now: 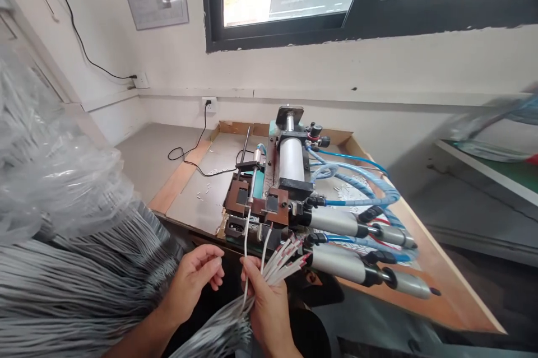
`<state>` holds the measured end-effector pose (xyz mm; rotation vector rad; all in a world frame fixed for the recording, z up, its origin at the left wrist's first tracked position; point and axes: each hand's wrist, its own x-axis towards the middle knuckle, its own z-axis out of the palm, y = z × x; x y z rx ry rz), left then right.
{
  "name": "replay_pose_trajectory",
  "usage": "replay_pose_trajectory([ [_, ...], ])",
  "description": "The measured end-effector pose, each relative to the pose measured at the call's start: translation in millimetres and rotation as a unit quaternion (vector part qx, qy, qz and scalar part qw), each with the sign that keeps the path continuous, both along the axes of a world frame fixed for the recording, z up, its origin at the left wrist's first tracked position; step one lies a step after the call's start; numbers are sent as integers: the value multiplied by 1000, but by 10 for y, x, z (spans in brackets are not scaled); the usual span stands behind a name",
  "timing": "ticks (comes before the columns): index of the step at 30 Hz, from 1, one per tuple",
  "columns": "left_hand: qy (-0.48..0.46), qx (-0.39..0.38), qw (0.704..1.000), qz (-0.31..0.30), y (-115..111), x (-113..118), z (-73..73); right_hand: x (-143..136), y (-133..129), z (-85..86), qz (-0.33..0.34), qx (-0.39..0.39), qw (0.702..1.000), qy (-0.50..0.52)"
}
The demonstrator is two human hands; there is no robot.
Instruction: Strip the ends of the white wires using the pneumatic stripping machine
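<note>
My right hand (269,296) is closed around a bundle of thin grey-white cables (283,263). Reddish tips show at the upper ends of the bundle. One single cable (246,240) rises from between my right thumb and fingers to the brown jaws of a pneumatic wire-stripping machine (256,198); its upper end is at those jaws. To the left of the bundle, my left hand (197,277) has its fingers curled in and the thumb against them, with nothing visible in it. Below both hands the bundle's cables (222,324) run down toward the lower edge.
A large mass of grey cables (84,274), partly under clear plastic (63,162), lies at the left. Silver cylinders (336,263) and blue air hoses (370,179) extend right from the machine. Small white scraps (204,190) and a black power cord (195,163) lie on the bench.
</note>
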<state>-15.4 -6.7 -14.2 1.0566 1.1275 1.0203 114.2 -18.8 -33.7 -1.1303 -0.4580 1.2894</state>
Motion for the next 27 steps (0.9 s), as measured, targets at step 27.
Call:
replay_pose_trajectory([
  [27, -109, -26, 978, 177, -61, -1125, -418, 304, -892, -1099, 228, -192, 944, -140],
])
